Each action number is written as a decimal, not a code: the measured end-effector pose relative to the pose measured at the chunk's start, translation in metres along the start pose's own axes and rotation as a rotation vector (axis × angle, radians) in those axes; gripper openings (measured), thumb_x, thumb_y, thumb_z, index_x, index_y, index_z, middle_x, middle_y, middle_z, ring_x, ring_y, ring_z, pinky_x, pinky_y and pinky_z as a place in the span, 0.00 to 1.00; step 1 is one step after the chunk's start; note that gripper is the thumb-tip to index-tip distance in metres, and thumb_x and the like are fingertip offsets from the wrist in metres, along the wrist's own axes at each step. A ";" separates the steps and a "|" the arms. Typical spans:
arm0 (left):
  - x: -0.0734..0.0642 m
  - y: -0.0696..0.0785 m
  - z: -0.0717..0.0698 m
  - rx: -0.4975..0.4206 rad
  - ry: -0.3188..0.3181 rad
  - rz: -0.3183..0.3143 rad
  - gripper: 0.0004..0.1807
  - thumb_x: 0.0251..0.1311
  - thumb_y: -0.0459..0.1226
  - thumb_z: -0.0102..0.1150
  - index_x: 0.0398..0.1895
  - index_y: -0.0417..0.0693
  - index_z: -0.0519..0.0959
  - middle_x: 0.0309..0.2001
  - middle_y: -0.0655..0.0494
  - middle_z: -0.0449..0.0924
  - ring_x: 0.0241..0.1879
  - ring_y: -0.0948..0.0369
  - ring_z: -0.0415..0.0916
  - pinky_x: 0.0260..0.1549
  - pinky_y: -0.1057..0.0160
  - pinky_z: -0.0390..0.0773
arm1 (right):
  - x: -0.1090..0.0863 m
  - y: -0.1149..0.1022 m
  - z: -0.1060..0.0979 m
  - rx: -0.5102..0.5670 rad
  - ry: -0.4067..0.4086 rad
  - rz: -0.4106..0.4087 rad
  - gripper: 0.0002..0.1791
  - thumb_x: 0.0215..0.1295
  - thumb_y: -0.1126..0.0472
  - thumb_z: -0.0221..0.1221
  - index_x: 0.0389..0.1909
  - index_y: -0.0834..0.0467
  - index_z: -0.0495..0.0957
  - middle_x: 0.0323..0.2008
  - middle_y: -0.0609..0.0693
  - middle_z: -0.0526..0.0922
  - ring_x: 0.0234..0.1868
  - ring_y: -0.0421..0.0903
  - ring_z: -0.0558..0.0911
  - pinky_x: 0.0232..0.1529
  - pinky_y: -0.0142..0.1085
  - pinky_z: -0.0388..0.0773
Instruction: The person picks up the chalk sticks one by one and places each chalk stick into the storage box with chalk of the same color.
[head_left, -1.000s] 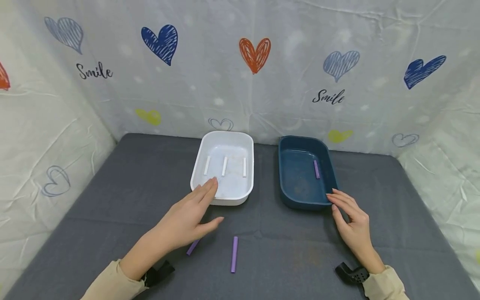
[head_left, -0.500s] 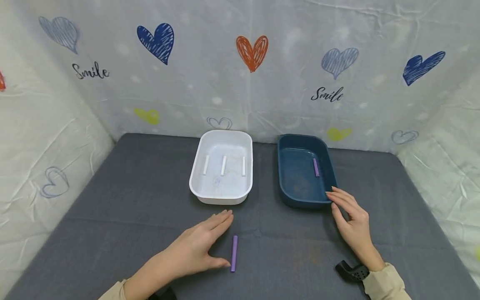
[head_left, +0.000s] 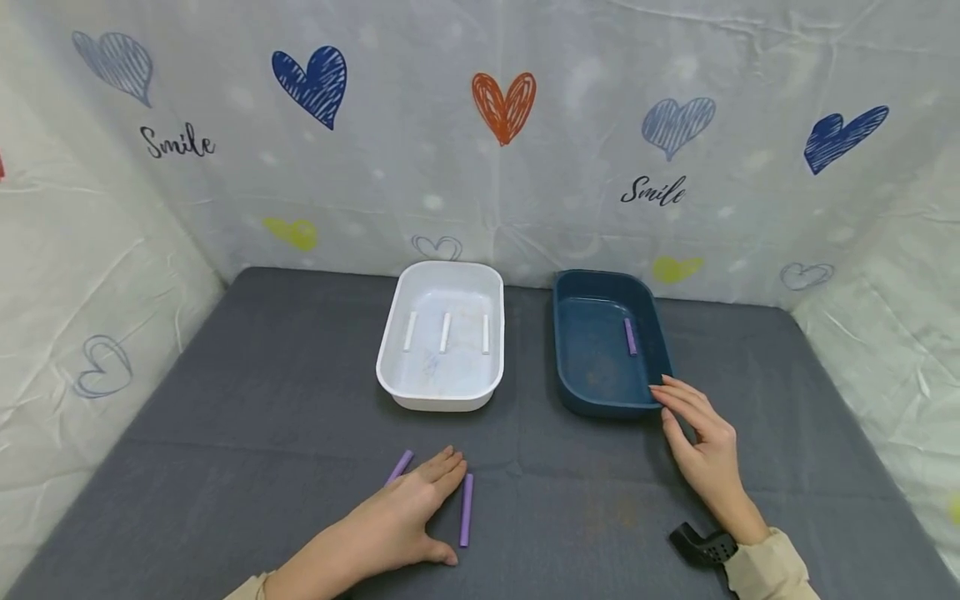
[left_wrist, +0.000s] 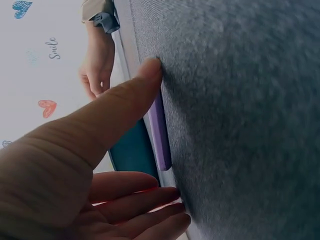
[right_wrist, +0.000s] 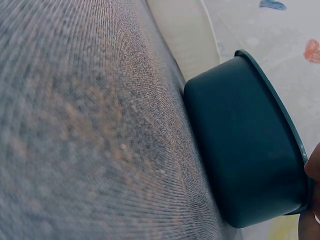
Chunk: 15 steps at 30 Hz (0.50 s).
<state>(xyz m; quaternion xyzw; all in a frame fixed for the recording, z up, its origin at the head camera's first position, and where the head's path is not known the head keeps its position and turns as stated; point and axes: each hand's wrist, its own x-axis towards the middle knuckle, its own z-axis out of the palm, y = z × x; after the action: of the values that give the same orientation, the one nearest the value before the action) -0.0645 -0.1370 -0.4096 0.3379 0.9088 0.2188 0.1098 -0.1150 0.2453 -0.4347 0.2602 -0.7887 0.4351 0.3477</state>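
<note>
My left hand (head_left: 405, 512) is low over the table, fingers extended and thumb spread, beside a purple chalk stick (head_left: 467, 510). In the left wrist view that chalk (left_wrist: 159, 135) lies beyond the gap between thumb and fingers, not gripped. A second purple chalk stick (head_left: 400, 467) is partly hidden behind the hand. My right hand (head_left: 705, 446) holds the near right corner of the dark blue tray (head_left: 611, 410) by its rim. One purple chalk stick (head_left: 630, 337) lies inside that tray. In the right wrist view, fingertips (right_wrist: 313, 165) meet the rim of the blue tray (right_wrist: 245, 145).
To the left of the blue tray stands a white tray (head_left: 442, 402) with three white chalk sticks (head_left: 445, 333) in it. Grey cloth (head_left: 247, 400) covers the table, and a white curtain (head_left: 405, 183) printed with hearts hangs behind it.
My left hand has drawn back from over the white tray and come down beside the purple chalk on the cloth. The right hand keeps its place at the blue tray.
</note>
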 end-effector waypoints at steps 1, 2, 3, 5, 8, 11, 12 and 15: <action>0.000 0.000 0.001 0.003 0.008 0.007 0.51 0.40 0.46 0.82 0.65 0.26 0.69 0.67 0.33 0.68 0.69 0.42 0.62 0.62 0.45 0.69 | 0.000 0.000 0.000 -0.001 -0.001 0.001 0.21 0.49 0.87 0.57 0.46 0.74 0.82 0.48 0.62 0.85 0.56 0.62 0.78 0.63 0.35 0.70; 0.001 0.000 0.002 0.007 0.016 0.013 0.50 0.41 0.46 0.81 0.64 0.26 0.70 0.66 0.33 0.68 0.69 0.43 0.63 0.62 0.45 0.69 | 0.000 0.000 0.000 -0.002 -0.001 0.002 0.21 0.48 0.87 0.57 0.46 0.74 0.82 0.48 0.62 0.85 0.56 0.61 0.78 0.63 0.35 0.70; 0.001 0.000 0.003 0.010 0.024 0.020 0.49 0.41 0.45 0.81 0.64 0.26 0.70 0.66 0.33 0.69 0.69 0.43 0.63 0.62 0.45 0.69 | 0.000 0.000 0.000 -0.004 -0.001 0.002 0.21 0.48 0.87 0.57 0.46 0.74 0.82 0.48 0.62 0.85 0.56 0.62 0.78 0.63 0.35 0.70; 0.002 0.000 0.004 0.009 0.031 0.028 0.47 0.43 0.45 0.80 0.64 0.27 0.71 0.65 0.34 0.69 0.69 0.43 0.64 0.62 0.45 0.69 | -0.001 0.001 0.000 -0.001 0.000 0.005 0.21 0.49 0.87 0.57 0.46 0.74 0.82 0.48 0.62 0.85 0.57 0.61 0.78 0.64 0.35 0.70; 0.002 0.000 0.005 -0.011 0.022 0.027 0.45 0.45 0.44 0.79 0.64 0.28 0.72 0.66 0.35 0.70 0.69 0.44 0.64 0.62 0.45 0.69 | -0.001 0.001 0.001 0.008 -0.002 0.001 0.20 0.51 0.86 0.57 0.46 0.74 0.82 0.48 0.62 0.84 0.57 0.61 0.78 0.64 0.35 0.70; 0.003 0.001 0.005 -0.033 0.013 0.034 0.42 0.47 0.42 0.78 0.63 0.29 0.72 0.65 0.36 0.70 0.69 0.45 0.64 0.62 0.46 0.69 | 0.000 0.001 0.001 0.010 0.000 -0.004 0.20 0.50 0.86 0.57 0.46 0.74 0.82 0.48 0.63 0.84 0.57 0.61 0.78 0.64 0.35 0.70; 0.003 0.001 0.005 -0.032 0.014 0.039 0.41 0.48 0.42 0.78 0.63 0.29 0.73 0.65 0.36 0.71 0.68 0.45 0.65 0.61 0.45 0.70 | 0.000 0.001 0.002 0.012 -0.001 -0.004 0.20 0.50 0.86 0.57 0.46 0.74 0.82 0.48 0.63 0.84 0.57 0.61 0.78 0.64 0.35 0.70; 0.005 0.000 0.006 -0.034 0.023 0.053 0.40 0.48 0.41 0.77 0.62 0.28 0.74 0.64 0.35 0.72 0.68 0.45 0.66 0.61 0.46 0.70 | 0.001 0.001 0.002 0.008 -0.002 0.002 0.21 0.49 0.87 0.57 0.46 0.74 0.82 0.48 0.62 0.85 0.57 0.62 0.78 0.64 0.35 0.70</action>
<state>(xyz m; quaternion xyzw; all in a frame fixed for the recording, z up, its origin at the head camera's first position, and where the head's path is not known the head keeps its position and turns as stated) -0.0659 -0.1318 -0.4153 0.3574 0.8969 0.2408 0.0994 -0.1170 0.2442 -0.4356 0.2612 -0.7876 0.4385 0.3453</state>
